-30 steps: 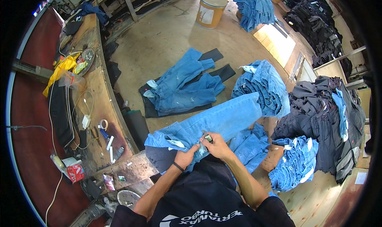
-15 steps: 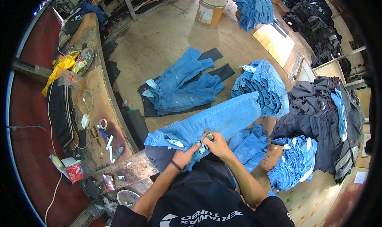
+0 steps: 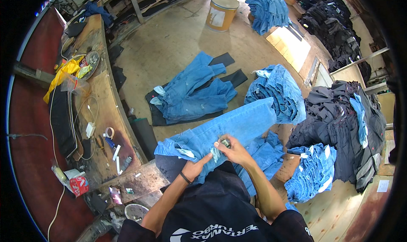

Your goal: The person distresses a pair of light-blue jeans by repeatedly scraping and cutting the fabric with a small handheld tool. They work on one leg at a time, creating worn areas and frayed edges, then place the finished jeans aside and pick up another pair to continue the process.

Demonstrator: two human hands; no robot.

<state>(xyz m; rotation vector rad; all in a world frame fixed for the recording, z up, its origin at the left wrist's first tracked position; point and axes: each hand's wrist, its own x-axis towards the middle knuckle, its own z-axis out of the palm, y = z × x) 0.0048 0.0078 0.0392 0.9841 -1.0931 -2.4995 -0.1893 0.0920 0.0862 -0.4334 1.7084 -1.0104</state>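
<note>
A pair of light blue jeans (image 3: 237, 120) lies stretched across in front of me, its pale inner cloth showing near the left end. A frayed whitish patch (image 3: 215, 154) shows on its near edge, between my hands. My left hand (image 3: 196, 167), a dark band on its wrist, pinches the denim just left of that patch. Right of the patch, my right hand (image 3: 235, 152) is closed around a small pale greenish object (image 3: 225, 143). Its kind is too small to tell, and the fingers partly cover it.
Beyond the jeans, more jeans (image 3: 190, 95) lie over dark cloth on the floor. Folded denim piles (image 3: 277, 93) and a dark garment heap (image 3: 326, 119) stand to the right. A wooden bench (image 3: 108, 110) with tools and tape runs along the left. A drum (image 3: 221, 13) stands farther back.
My right hand has lifted slightly from the frayed patch, which now shows more. The left hand keeps its hold on the denim. The whole view has shifted a little.
</note>
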